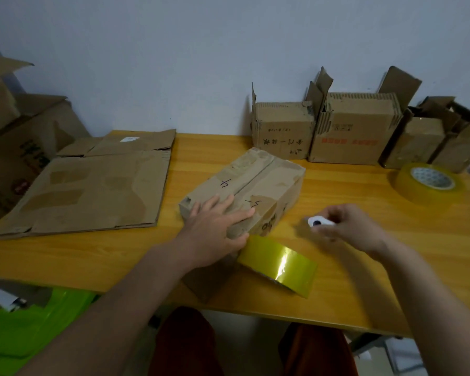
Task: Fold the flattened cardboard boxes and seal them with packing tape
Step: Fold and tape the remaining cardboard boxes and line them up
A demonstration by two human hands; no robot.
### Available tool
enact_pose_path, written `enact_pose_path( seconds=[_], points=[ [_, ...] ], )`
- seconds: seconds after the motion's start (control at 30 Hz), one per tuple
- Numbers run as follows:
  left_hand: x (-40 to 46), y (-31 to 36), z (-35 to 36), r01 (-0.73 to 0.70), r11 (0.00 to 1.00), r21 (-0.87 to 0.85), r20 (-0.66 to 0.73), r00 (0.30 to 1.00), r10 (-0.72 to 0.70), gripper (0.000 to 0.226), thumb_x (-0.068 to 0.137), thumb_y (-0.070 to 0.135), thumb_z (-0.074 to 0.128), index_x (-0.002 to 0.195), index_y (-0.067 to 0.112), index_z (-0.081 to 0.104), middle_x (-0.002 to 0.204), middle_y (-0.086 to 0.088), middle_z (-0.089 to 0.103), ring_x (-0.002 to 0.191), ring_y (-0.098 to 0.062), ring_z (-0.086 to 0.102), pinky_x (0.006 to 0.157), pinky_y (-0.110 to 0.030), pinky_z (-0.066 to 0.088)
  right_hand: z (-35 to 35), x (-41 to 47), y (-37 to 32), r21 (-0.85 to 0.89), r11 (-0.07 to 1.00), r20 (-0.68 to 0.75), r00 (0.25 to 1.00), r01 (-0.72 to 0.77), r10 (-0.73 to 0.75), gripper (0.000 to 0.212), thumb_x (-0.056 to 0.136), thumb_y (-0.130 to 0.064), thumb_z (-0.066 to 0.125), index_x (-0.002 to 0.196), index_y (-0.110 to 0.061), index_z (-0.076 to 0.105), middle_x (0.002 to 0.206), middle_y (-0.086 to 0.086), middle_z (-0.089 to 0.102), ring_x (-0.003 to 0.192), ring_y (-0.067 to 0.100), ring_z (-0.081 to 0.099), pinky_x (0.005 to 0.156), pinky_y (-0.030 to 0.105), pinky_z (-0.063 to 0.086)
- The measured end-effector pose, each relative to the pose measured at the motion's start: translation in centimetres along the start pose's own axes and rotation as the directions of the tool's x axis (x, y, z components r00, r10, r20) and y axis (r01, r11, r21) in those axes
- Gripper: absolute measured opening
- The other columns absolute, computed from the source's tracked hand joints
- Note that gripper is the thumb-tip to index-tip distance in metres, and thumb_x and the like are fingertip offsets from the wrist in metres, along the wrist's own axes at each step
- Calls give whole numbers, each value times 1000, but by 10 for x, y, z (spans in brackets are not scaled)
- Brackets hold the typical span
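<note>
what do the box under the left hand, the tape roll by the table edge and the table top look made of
Box: brown corrugated cardboard, matte, creased and scuffed, with shiny old tape patches.
Tape roll: probably clear yellowish plastic film, glossy with a bright glare streak.
Table top: wood-look, orange-yellow with grain lines and a smooth sheen; laminate or solid wood, cannot tell.

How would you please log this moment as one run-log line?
left hand: flat on folded box | right hand: pinching small white object, blurred | tape roll: beside box | seam: untaped
</note>
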State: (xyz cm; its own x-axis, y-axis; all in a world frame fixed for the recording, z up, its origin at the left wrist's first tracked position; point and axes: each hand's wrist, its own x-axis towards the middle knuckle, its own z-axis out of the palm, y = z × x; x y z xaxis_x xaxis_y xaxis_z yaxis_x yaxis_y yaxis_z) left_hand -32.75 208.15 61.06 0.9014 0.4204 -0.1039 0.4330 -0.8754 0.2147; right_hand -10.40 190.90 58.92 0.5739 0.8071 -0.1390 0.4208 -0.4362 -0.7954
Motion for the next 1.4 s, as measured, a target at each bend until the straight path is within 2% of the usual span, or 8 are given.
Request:
enact_pose_path(
  seconds=[0.23,0.47,0.73,0.83,0.93,1.07,1.2,1.4],
  points=[
    [39,4,-10,-191,980,-57,114,974,196,54,97,49,45,144,55,20,162,11,3,148,-14,-3,117,-42,-4,11,-19,-53,247,935,-74,967,256,-245,14,93,-13,56,98,0,56,88,11,70,76,14,65,65,21,51],
    [77,-3,-21,-252,968,-4,162,955,250,54,98,44,46,144,55,19,161,15,3,149,-17,-1,121,-46,3,42,-8,-63,123,963,-124,967,239,-224,31,97,-32,50,99,-2,55,91,7,66,83,24,59,79,48,46],
    [70,4,-9,53,985,-166,-244,965,-93,69,85,47,66,146,42,32,160,4,16,144,-23,18,114,-47,25,55,-8,-56,78,985,-85,986,153,-146,28,98,-35,46,84,-11,42,77,2,38,71,16,37,65,38,38],
    [54,7,0,138,802,-581,-342,853,-395,94,73,43,79,149,31,26,150,0,29,133,-19,35,105,-40,40,51,-5,-64,-49,980,-150,969,192,-198,26,98,-34,46,81,-15,41,73,0,42,65,12,38,59,33,36],
    [33,17,21,73,371,-926,-205,728,-654,77,80,37,75,143,19,35,138,-5,44,111,-14,50,85,-25,47,44,3,-85,-87,946,-210,923,311,-323,20,98,-34,47,88,-16,48,77,0,52,65,10,44,57,25,33],
    [14,51,47,86,52,-995,38,800,-599,61,80,43,74,126,21,41,110,9,53,88,0,53,63,-12,42,43,24,-100,77,932,57,931,355,-359,28,101,-29,44,107,-2,50,101,-3,72,96,9,64,83,33,47],
    [22,58,43,157,125,-980,78,873,-482,123,33,70,83,138,24,36,135,3,51,119,-15,53,99,-37,48,45,36,-88,183,942,154,938,282,-310,35,101,-32,44,114,0,50,105,-1,73,108,10,64,100,47,45],
    [15,49,44,248,173,-953,166,908,-386,113,60,54,85,147,17,22,143,2,39,128,-20,44,107,-41,39,47,37,-83,232,938,167,940,257,-298,33,102,-26,43,117,3,51,109,3,71,107,5,64,92,28,48]
  ],
)
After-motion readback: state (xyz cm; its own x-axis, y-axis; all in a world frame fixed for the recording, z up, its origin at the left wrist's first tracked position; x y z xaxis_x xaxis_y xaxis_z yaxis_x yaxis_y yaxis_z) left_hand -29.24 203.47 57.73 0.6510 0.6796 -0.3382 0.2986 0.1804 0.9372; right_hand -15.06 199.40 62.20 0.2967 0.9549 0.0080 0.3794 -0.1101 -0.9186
